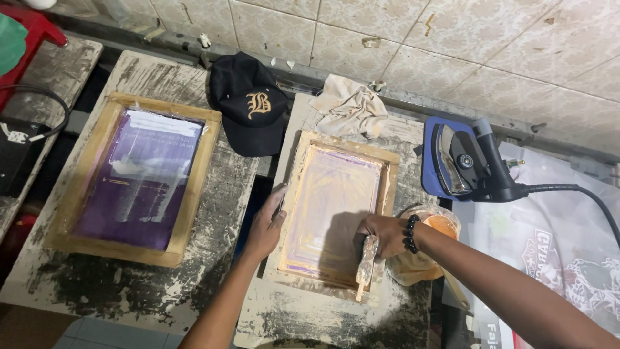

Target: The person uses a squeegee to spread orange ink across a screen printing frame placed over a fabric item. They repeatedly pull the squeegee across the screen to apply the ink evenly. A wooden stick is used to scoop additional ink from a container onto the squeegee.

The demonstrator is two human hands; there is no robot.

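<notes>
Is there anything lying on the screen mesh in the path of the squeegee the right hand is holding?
Nothing visible does. The right hand holds the squeegee at the near right corner of the wooden screen frame; the mesh beyond it lies bare. The left hand rests on the frame's left rail, outside the mesh.

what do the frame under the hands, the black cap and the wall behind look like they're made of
Frame: looks like bare pale wood, matte, smeared with paint; the left hand steadies its edge and the right hand pulls a squeegee inside it.
Cap: black fabric, probably cotton, with stitched gold emblem.
Wall: glazed cream tiles, seemingly ceramic, with grout lines and a faint sheen.
</notes>
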